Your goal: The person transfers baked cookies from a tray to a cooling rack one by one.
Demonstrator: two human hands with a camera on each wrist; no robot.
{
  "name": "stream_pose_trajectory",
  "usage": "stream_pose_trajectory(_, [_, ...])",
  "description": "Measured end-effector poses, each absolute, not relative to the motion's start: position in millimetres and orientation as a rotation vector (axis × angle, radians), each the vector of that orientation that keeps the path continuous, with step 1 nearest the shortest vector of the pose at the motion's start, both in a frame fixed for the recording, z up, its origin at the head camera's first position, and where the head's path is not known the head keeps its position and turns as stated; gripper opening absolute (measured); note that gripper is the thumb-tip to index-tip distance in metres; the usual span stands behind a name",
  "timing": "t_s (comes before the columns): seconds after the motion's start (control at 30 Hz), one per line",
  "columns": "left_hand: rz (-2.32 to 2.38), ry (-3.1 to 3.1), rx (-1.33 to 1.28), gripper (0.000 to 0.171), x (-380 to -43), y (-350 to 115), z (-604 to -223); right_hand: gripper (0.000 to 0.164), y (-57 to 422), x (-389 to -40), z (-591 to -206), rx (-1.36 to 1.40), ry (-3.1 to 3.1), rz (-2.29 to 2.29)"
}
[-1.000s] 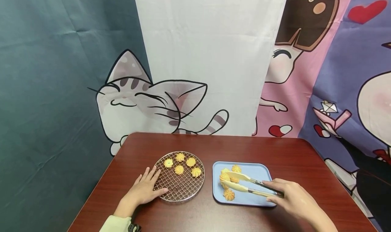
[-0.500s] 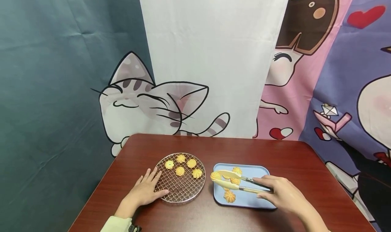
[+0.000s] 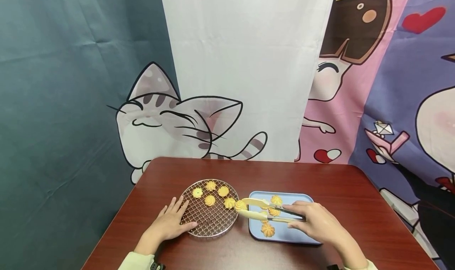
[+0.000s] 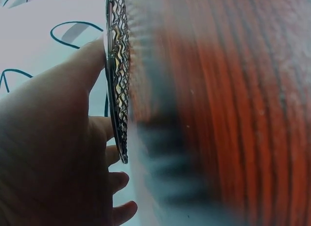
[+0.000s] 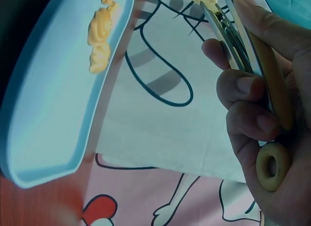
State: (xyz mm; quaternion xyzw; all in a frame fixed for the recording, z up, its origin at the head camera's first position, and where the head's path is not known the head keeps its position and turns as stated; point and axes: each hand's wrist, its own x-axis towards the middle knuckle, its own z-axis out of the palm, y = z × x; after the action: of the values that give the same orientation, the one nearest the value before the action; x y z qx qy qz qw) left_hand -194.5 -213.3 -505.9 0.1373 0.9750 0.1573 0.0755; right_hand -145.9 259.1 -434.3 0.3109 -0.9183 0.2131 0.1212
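My left hand spreads its fingers against the left rim of a round wire cooling rack, seen edge-on beside the thumb in the left wrist view. My right hand grips a pair of tongs with pale yellow tips; the right wrist view shows the fingers curled round the handles and a ring at their end. Between the tong tips is a swirled yellow cookie, at the rack's right edge. Several cookies lie on the far half of the rack.
A light blue rectangular tray stands right of the rack, with several cookies on its left part, some overlapped by the tongs. Both rest on a reddish-brown wooden table. A curtain with cartoon prints hangs behind it.
The tongs took a cookie from the tray's pile, and my right hand has carried it left, across the gap to the rack's edge. My left hand has stayed at the rim.
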Motion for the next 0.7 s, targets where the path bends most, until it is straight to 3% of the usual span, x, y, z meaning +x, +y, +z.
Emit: stream_pose_trajectory(0.7, [0.488,2.919,0.41,0.094,-190.9,-214.4,-501.5,0.042,226.5,-165.4,-433.6,1.038,-2.665,0.596])
